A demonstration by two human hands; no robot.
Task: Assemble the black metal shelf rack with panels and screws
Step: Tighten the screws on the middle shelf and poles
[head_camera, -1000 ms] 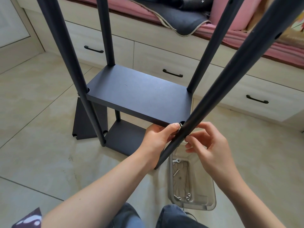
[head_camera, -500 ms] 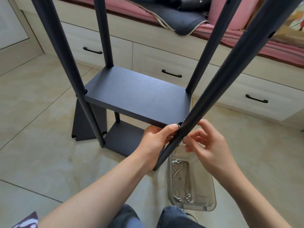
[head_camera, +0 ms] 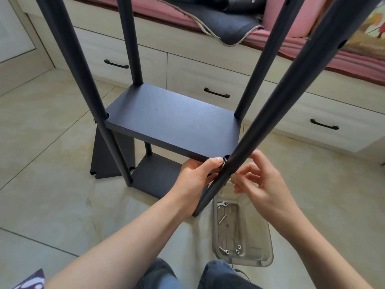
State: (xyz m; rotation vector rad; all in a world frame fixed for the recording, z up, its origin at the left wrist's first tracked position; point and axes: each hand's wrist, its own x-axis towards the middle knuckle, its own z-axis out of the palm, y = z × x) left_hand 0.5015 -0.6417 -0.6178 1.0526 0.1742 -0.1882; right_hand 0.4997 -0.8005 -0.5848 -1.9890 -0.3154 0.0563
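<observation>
The black rack stands on the tiled floor with several upright poles. Its raised shelf panel [head_camera: 173, 124] sits between them, and a lower panel [head_camera: 158, 176] lies near the floor. My left hand [head_camera: 194, 178] grips the shelf panel's near right corner from below, thumb on the front edge beside the near right pole [head_camera: 270, 113]. My right hand [head_camera: 262, 184] is at that pole just below the corner, fingers curled and pinching at the pole's side. What the fingertips pinch is hidden.
A clear plastic tray [head_camera: 266, 245] on the floor by my knees holds loose screws [head_camera: 222, 218] and nuts [head_camera: 237, 249]. A spare black panel [head_camera: 104, 155] leans behind the left pole. White drawers [head_camera: 210, 80] under a pink-cushioned bench run across the back.
Both hands stay at the near right corner. My right hand's fingers have shifted slightly down along the pole.
</observation>
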